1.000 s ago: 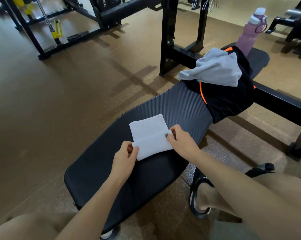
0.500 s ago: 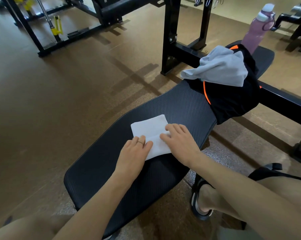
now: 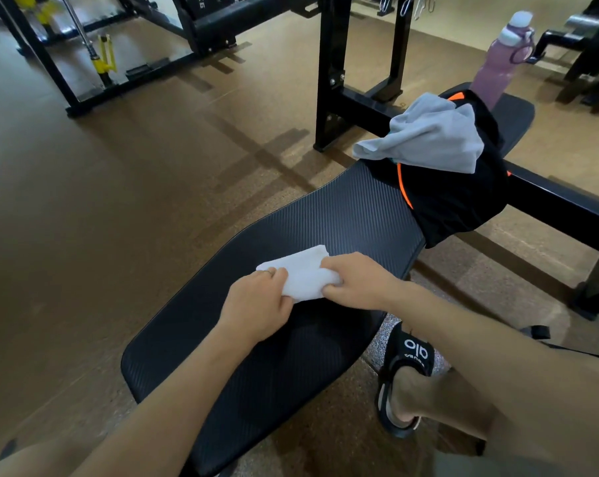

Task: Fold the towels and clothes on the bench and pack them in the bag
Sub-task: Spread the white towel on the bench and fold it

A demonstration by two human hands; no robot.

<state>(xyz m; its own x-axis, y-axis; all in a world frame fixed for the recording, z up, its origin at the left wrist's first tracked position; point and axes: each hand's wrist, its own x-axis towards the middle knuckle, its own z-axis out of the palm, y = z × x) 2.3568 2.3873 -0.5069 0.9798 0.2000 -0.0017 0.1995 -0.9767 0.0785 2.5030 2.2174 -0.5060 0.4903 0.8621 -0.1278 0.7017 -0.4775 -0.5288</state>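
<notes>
Small white terry towel (image 3: 303,278), folded to a compact pad, sat mid-way along the black ribbed padded bench (image 3: 342,218). Left hand (image 3: 258,306) gripped its near-left edge, fingers curled over the top; right hand (image 3: 356,282) pinched the right side, thumb tucked under. Judged light, soft and limp: layers would likely splay if lifted by one corner, so best clamped across the full stack from both sides. Grey cloth (image 3: 425,136) and black garment with orange trim (image 3: 453,201) lay heaped unfolded at the far end. Bag not clearly visible.
</notes>
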